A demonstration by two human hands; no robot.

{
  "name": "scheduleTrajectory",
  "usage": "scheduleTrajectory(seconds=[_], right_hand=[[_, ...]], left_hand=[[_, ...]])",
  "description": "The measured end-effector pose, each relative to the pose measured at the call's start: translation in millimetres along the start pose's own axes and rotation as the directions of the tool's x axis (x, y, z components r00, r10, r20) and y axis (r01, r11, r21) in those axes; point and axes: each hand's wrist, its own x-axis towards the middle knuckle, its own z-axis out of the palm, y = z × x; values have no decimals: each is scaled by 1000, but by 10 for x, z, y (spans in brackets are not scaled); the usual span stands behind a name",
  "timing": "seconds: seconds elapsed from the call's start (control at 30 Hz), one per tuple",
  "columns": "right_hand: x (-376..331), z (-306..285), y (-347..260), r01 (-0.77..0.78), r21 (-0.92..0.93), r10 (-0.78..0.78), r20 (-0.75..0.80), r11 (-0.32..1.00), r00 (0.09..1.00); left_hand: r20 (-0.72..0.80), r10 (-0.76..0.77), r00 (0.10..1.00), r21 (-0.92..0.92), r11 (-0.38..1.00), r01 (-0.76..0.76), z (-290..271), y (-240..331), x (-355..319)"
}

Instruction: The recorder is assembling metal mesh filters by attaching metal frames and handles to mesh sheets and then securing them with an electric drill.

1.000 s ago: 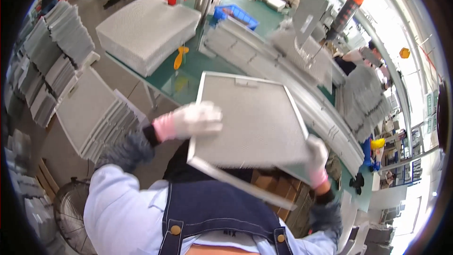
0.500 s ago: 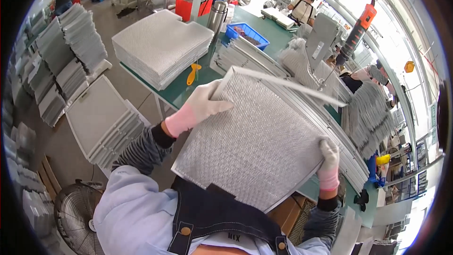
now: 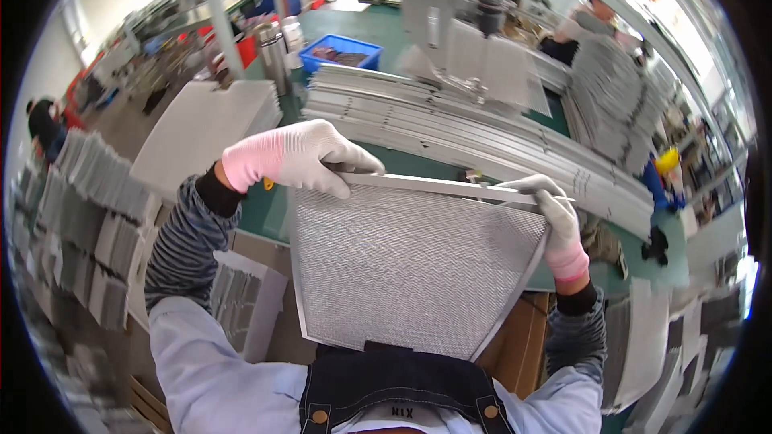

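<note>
On the near side of the green workbench (image 3: 269, 217), my left hand (image 3: 310, 157) and right hand (image 3: 559, 217) grip the mesh filter panel (image 3: 418, 265) along its slim frame strip (image 3: 438, 186); I'd keep both ends level, pressing evenly.

Single fisheye view, worn on the head, looking steeply down past the chest (image 3: 386, 386), workbench (image 3: 674, 265) close ahead

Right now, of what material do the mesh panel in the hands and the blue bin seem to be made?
Mesh panel: probably bare metal, perhaps aluminium, since its fine texture is silvery and glints.
Blue bin: likely plastic, smooth-looking, judging by its even, bright colour.
</note>
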Motion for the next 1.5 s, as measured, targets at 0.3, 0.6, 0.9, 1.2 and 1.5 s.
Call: scheduleTrajectory(seconds=[0.3, 0.6, 0.9, 1.2, 1.5], right_hand=[[15, 9, 443, 72, 207, -2, -319, 976, 948], [-307, 231, 899, 8, -363, -257, -642, 932, 723], [-600, -67, 616, 80, -667, -506, -477, 741, 719], [-511, -87, 688, -7, -311, -221, -689, 950, 691], [-251, -244, 1265, 301, 495, -65, -437, 815, 897]], left_hand=[[79, 2, 997, -191, 981, 13, 528, 126, 1173], [13, -333, 943, -147, 932, 332, 660, 172, 1208], [74, -295, 953, -368, 880, 301, 647, 231, 1449], [107, -200, 974, -180, 960, 217, 878, 71, 1549], [-781, 364, 507, 410, 912, -23, 808, -274, 667]])
